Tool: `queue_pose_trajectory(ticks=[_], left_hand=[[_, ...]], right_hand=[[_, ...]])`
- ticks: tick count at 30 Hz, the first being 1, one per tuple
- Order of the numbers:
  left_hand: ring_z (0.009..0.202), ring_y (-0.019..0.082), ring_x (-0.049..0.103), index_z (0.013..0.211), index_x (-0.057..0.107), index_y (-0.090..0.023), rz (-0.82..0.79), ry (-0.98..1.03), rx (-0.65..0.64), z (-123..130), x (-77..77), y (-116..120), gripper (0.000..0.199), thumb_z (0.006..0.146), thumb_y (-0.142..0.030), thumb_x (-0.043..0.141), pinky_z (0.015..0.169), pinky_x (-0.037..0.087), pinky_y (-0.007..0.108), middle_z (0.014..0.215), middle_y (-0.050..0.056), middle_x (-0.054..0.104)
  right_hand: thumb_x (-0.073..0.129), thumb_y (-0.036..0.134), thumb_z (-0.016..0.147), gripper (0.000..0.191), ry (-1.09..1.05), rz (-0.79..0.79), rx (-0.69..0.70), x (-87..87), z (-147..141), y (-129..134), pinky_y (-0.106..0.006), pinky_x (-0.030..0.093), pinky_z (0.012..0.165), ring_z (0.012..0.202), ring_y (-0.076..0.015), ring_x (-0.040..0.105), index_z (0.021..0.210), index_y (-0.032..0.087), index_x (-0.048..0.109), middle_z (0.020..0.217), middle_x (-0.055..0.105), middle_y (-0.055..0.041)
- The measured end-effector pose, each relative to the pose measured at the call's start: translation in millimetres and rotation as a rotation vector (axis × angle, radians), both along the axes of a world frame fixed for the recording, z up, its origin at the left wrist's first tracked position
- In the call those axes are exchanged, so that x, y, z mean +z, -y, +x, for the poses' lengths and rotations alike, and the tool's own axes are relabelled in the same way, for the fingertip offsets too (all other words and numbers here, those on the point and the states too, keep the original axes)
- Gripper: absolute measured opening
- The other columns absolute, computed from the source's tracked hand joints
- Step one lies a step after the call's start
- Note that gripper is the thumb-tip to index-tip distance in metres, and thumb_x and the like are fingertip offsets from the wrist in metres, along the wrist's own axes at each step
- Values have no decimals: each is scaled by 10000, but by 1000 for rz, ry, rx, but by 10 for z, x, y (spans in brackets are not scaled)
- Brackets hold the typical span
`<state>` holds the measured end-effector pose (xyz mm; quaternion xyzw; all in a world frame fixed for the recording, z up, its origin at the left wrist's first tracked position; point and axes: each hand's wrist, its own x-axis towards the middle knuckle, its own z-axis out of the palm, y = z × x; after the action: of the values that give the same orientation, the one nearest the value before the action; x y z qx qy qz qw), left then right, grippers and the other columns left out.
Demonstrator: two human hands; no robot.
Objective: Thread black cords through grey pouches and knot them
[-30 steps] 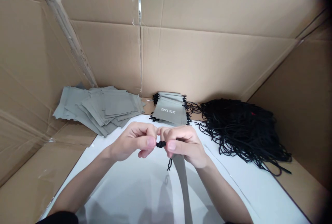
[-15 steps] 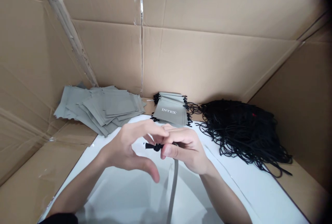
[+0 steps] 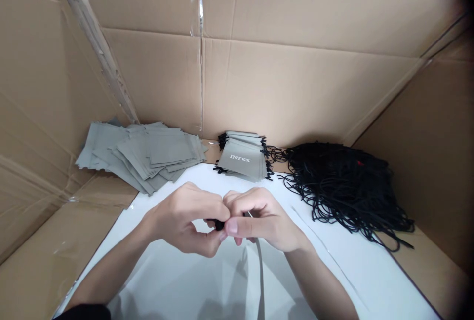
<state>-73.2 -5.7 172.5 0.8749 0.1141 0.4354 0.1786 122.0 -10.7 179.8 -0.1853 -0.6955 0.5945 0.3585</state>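
A short, knotted black cord [image 3: 219, 224] is held in front of the body, over the smooth white counter [image 3: 355, 256]. The cord is gripped by the left hand [image 3: 194, 219]: its thumb and forefinger are closed around it, with a gap left open behind the tips. The thumb tips of both hands are brought close together at the cord. By the right hand [image 3: 262, 219], the fingers are curled and pinched, and a narrow grey strip of flexible material [image 3: 260, 270] is held, hanging down from beneath them. Whether the cord is also gripped by the right fingers cannot be determined, as the contact is hidden.

At the rear left, a spread pile of flat, plain grey pouches [image 3: 166, 147] is noted, loosely overlapped. At the rear centre, a neater stack of grey pouches with black cord ends [image 3: 239, 168] is seen; the top one is marked "INTEX" in white lettering. To its right, a large tangled heap of thin black cords [image 3: 340, 181] is laid, with loose strands spread onto the counter. The area is enclosed by brown corrugated cardboard walls [image 3: 277, 78]. A black sleeve [image 3: 83, 311] is visible at lower left.
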Motion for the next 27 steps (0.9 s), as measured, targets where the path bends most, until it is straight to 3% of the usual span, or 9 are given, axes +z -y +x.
queue_pose_trajectory(ticks=[6,11,16,20,24,27], left_hand=[[389,80,510,772,569,-238,92,-16,58,-26,27,-12,189,670,-82,539,434,398,198,501,-69,600],[396,93,501,743,561,-242,81,-83,71,-101,75,-17,147,730,-98,530,436,381,225,509,-54,604],[594,94,602,877,589,-210,-97,-139,48,-175,153,-60,87,849,-128,580,569,470,177,702,-20,670],[745,119,619,1023,600,-186,-274,-142,59,-192,216,-99,165,903,-298,606,698,516,209,915,25,679],[701,108,593,908,619,-175,-404,-150,132,-180,237,-117,190,959,-342,545,676,488,206,837,6,659],[641,98,568,800,622,-166,-504,-172,171,-169,240,-127,247,973,-322,539,625,452,202,715,-12,638]], right_hand=[[738,416,833,419,-37,-228,39,-115,-43,14,-273,248,480,469,-91,309,528,166,596,467,437,51],[718,480,833,471,-35,-206,18,-119,-88,28,-277,271,497,486,-96,317,514,176,552,497,447,40],[666,308,890,386,33,193,-198,-91,-40,21,-270,314,548,560,-113,372,554,192,514,541,411,44],[602,237,922,349,191,513,-349,-78,29,25,-295,351,646,542,-105,348,602,204,465,531,409,63],[557,225,953,276,301,711,-404,-64,52,20,-311,356,691,530,-97,356,682,203,515,570,473,61],[564,216,944,243,342,756,-443,-47,47,25,-310,343,679,536,-100,349,702,198,547,560,452,63]])
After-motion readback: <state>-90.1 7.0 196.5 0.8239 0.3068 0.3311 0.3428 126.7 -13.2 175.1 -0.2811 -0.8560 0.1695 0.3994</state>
